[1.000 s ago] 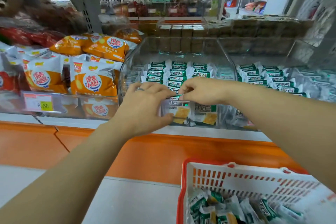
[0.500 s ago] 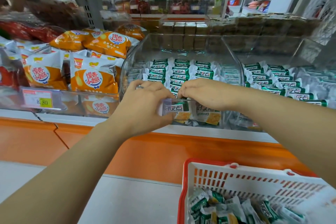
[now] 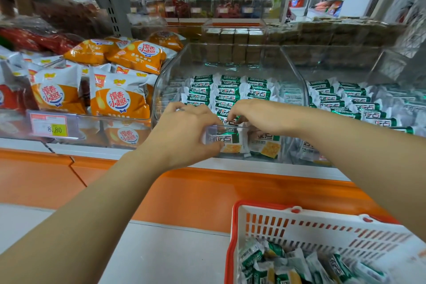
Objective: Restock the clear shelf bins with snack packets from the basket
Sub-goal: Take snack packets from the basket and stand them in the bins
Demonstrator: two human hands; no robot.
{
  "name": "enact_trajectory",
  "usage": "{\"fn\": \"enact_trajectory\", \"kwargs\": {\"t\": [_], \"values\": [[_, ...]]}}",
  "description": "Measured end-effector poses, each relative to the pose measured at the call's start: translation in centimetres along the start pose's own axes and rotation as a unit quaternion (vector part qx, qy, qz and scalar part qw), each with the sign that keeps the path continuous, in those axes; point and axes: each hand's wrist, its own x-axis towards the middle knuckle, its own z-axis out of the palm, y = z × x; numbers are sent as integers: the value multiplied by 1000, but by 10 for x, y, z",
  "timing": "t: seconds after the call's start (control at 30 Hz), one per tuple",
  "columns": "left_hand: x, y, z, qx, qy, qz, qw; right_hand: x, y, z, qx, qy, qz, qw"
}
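At centre, left hand (image 3: 184,131) grips the clear bin (image 3: 230,53) front wall, thumb outside, fingers over rim. Right hand (image 3: 260,115), at its 3 o'clock, pinches a green packet (image 3: 231,122) inside. Basket (image 3: 322,235) at 5 o'clock holds loose packets (image 3: 276,265).

The fingertips of my right hand (image 3: 255,115) dip among the green packets (image 3: 227,90), so I cannot tell whether they pinch one; my left hand (image 3: 182,131) grips the front wall of the clear bin (image 3: 161,80), its fingertips hidden from me. The basket (image 3: 299,226) is cut off by the bottom and right edges. Goods on the far shelves (image 3: 219,7) are a blur, and the small print on the price tag (image 3: 49,122) is too fine to read.
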Motion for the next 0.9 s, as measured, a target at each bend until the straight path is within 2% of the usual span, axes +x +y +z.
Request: {"fn": "enact_trajectory", "kwargs": {"t": [0.13,0.23,0.37,0.4,0.5,0.6,0.67,0.73,0.77,0.83,0.9], "values": [[3,2,0,38,-10,-4,999,-3,5,-1,-69,24,-43,996],[4,2,2,39,-12,-19,999,-2,6,1,-73,21,-22,997],[1,2,4,57,9,-9,998,-5,6,9,-111,93,-34,989],[1,2,4,51,14,-13,999,-7,7,9,-91,98,-29,991],[0,3,6,42,21,-22,999,-7,5,6,7,35,5,999],[-1,5,7,49,33,-25,998,-6,7,2,25,-3,-3,1000],[-2,7,9,40,44,-34,998,-9,10,0,27,2,-12,1000],[-8,10,13,28,88,-42,995,-17,15,1,25,54,-44,997],[-15,14,17,16,130,-44,990,-24,18,5,2,108,-81,991],[-33,29,25,-41,221,-49,973,-44,27,17,-54,244,-186,950],[-53,47,39,-104,272,-51,955,-64,40,33,-70,332,-274,900]]}}
